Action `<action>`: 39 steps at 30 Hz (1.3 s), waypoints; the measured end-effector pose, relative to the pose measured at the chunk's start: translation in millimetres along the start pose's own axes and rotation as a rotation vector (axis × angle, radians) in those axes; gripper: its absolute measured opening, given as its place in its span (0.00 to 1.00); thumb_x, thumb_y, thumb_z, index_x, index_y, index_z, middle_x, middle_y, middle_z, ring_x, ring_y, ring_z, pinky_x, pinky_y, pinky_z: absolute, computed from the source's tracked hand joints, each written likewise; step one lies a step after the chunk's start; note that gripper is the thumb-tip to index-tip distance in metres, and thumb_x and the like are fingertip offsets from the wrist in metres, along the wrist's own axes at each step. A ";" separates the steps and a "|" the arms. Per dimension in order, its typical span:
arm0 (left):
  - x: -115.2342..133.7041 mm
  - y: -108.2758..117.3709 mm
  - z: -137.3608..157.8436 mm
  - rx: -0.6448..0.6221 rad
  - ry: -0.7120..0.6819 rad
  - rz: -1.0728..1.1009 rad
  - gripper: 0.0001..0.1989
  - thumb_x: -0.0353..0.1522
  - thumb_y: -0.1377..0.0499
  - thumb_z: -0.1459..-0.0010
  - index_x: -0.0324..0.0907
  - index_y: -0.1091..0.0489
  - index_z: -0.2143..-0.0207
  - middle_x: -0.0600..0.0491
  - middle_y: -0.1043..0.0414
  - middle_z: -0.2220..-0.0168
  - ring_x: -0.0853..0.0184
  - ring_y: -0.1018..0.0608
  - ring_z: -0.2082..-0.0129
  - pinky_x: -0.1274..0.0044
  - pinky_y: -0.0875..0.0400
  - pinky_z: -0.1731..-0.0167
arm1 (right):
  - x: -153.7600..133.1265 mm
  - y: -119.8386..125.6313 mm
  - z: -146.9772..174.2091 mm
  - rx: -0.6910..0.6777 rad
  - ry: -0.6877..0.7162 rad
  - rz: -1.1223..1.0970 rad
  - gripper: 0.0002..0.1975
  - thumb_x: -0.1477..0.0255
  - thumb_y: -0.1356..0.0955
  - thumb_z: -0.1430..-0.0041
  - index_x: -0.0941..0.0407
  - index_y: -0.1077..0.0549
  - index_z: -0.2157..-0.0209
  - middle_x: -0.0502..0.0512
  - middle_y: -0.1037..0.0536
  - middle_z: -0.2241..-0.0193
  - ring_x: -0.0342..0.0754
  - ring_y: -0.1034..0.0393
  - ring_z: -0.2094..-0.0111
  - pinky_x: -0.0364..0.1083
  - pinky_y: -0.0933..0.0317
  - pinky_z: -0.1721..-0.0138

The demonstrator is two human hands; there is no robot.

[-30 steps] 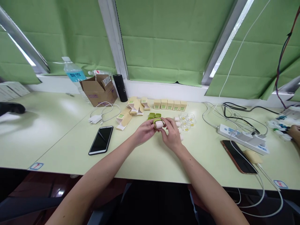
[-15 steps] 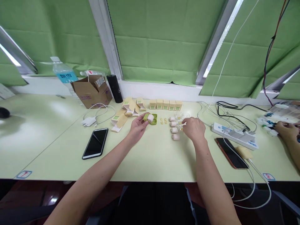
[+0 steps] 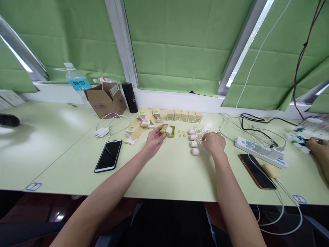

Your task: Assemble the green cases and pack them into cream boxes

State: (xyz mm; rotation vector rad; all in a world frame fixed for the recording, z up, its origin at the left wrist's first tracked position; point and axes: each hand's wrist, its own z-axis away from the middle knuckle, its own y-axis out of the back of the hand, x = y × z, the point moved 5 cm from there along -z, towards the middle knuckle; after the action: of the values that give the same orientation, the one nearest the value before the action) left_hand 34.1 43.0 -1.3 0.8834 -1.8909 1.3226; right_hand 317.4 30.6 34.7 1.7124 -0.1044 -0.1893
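Green blinds (image 3: 177,44) cover the windows behind a pale table (image 3: 164,178), a seam crossing its left part. Along the back stand a cardboard box (image 3: 105,104), a black tumbler (image 3: 130,99) and a row of small cartons (image 3: 184,116); a power strip (image 3: 257,149) lies to the right. Near the middle, the left hand (image 3: 154,141) grips a green case (image 3: 163,129) with a pale-pink block (image 3: 169,130) in it. The right hand (image 3: 215,142) bends over clear plastic cups (image 3: 198,130) beside more pink blocks (image 3: 195,151); whether it grips one, I cannot tell. Another person's hand (image 3: 317,144) is at far right.

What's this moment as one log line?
left hand: holding green plastic-looking case with rounded pale-pink piece | right hand: at clear round plastic-looking pieces | right grip: hidden
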 end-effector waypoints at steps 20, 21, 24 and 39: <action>1.2 -3.2 1.4 -0.002 0.009 -0.031 0.29 0.36 0.22 0.54 0.43 0.21 0.49 0.48 0.21 0.52 0.61 0.21 0.49 0.69 0.30 0.42 | -53.5 -19.9 -60.2 -0.107 0.116 0.026 0.26 0.66 0.45 0.25 0.59 0.18 0.52 0.69 0.20 0.49 0.63 0.41 0.42 0.57 0.52 0.45; 1.3 -3.6 1.5 0.000 0.008 -0.031 0.29 0.36 0.22 0.55 0.43 0.21 0.49 0.48 0.20 0.52 0.61 0.21 0.49 0.69 0.30 0.42 | -54.0 -20.0 -60.0 -0.103 0.118 0.022 0.25 0.67 0.45 0.25 0.60 0.18 0.53 0.69 0.20 0.49 0.63 0.40 0.42 0.57 0.52 0.45; 0.9 -5.1 2.1 0.002 0.006 -0.029 0.30 0.36 0.21 0.56 0.43 0.21 0.49 0.47 0.20 0.52 0.61 0.21 0.50 0.69 0.30 0.43 | -55.1 -16.1 -55.7 -0.080 0.135 0.008 0.25 0.69 0.45 0.26 0.60 0.18 0.54 0.69 0.21 0.46 0.64 0.40 0.43 0.58 0.50 0.46; 18.3 7.2 -2.4 0.087 -0.156 -0.027 0.27 0.35 0.22 0.53 0.46 0.21 0.50 0.52 0.22 0.57 0.67 0.22 0.57 0.72 0.28 0.47 | -122.6 -3.5 57.6 0.218 0.581 -0.494 0.14 0.78 0.34 0.35 0.52 0.23 0.52 0.59 0.16 0.60 0.58 0.31 0.54 0.52 0.38 0.57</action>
State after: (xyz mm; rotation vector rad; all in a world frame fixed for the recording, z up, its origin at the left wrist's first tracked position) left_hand 18.4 44.4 10.6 1.0810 -1.9436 1.3623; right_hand 186.3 -3.1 31.3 1.9211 0.7555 -0.0365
